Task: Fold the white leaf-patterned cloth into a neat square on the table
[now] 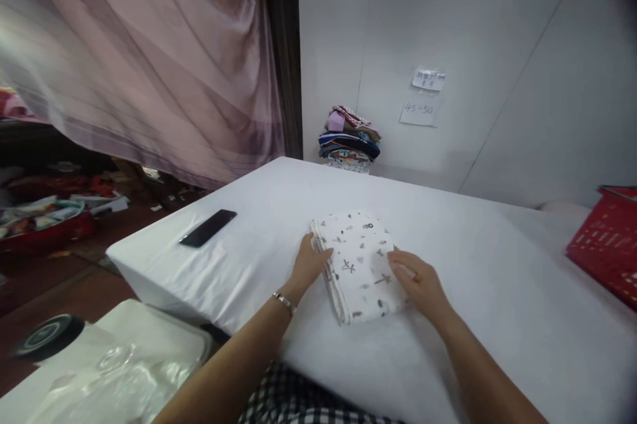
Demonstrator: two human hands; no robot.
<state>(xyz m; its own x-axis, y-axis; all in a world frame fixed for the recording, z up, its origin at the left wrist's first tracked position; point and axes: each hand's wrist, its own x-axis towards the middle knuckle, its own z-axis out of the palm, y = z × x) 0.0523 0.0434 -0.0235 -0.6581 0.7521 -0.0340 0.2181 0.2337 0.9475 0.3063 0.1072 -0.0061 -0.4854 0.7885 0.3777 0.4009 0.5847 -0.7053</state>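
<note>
A folded white cloth [362, 273] with small printed palm trees and other figures lies on the white-covered table [239, 278]. At its left folded edge, my left hand [309, 259] grips the layers, thumb on top and fingers along the side. My right hand [417, 281] holds the opposite edge, its fingertips on the upper face. The fold layers show along the cloth's left side. A metal bracelet [284, 302] circles my left wrist.
A black phone [209, 228] lies on the table's left part. Folded fabrics [349, 139] are stacked by the wall. A red basket [604, 245] stands at the right. Clear plastic bags [119, 384] and a tape roll [50, 336] are at lower left; a pink curtain [174, 46] hangs behind.
</note>
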